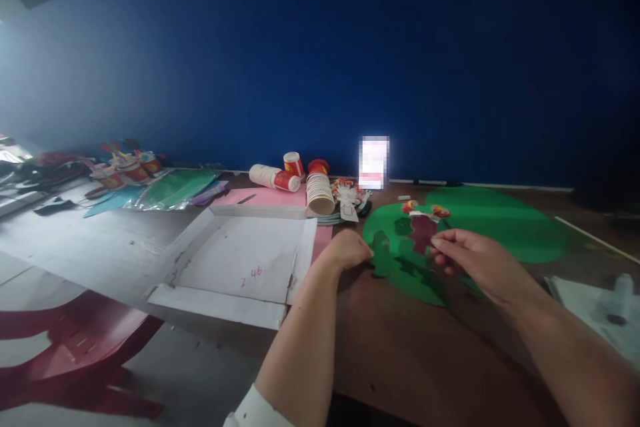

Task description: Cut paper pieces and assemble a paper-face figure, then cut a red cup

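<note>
Behind the desk [390, 353], blue wall [250, 67] is looming. The left hand [351, 251] is resting beside a green sheet [423, 290], its grip unclear; over it, a maroon cutout [421, 235], probably light, crease-prone, best held edgewise, is being pinched by the right hand [473, 257].

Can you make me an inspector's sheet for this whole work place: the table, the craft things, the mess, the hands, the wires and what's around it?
Surface: flat brown tabletop, partly in shadow.
Job's things: dark purple, flat cut-out piece; green, round-edged flat sheet below it.
Clutter: red-and-white paper cups, some lying stacked; shallow white cardboard tray marked "46" in red.
Hands: right hand pinches the purple piece; left hand is curled at the green sheet's left edge, anything inside hidden.
Cables: dark tangle at far left, too blurred to call cables.
Surroundings: plain dark-blue wall behind; red plastic chair at front left.
</note>
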Available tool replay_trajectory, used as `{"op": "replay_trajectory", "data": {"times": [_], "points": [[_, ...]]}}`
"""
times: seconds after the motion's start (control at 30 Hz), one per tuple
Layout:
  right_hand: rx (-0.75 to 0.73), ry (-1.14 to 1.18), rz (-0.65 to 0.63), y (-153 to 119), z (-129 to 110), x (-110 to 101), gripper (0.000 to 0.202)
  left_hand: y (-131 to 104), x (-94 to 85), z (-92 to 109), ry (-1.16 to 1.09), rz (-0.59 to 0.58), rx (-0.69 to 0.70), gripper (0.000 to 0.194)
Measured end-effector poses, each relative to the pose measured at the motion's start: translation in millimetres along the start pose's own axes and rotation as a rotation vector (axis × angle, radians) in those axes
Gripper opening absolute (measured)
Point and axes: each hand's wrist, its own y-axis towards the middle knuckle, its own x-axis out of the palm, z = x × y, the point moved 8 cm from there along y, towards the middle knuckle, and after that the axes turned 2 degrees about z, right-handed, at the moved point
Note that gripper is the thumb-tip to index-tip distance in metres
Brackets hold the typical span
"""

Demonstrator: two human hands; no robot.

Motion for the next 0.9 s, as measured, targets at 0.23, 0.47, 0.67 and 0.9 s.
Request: {"op": "replay_trajectory", "data": {"times": [0.23, 0.47, 0.67, 0.9], "points": [[-0.075, -0.025, -0.107, -8.6, -5.2, 35.9, 0.023, -1.2, 10.5, 12.6, 0.222, 0.099, 0.008, 0.019], [-0.053, -0.129, -0.204, -2.6, 8.7, 61.0, 0.016, 1.1, -2.5, 4.9, 0.136, 0.123, -0.012, 0.022], [-0.024, -0.149, -0.229, -1.8, 17.4, 59.9, 0.012, 2.8, -8.3, 2.6, 0.087, 0.189, -0.027, 0.028], [0.037, -0.189, -0.224, -3.5, 18.5, 60.1, 0.007, 3.3, -4.1, 6.8, 0.074, 0.251, -0.043, 0.028]]}}
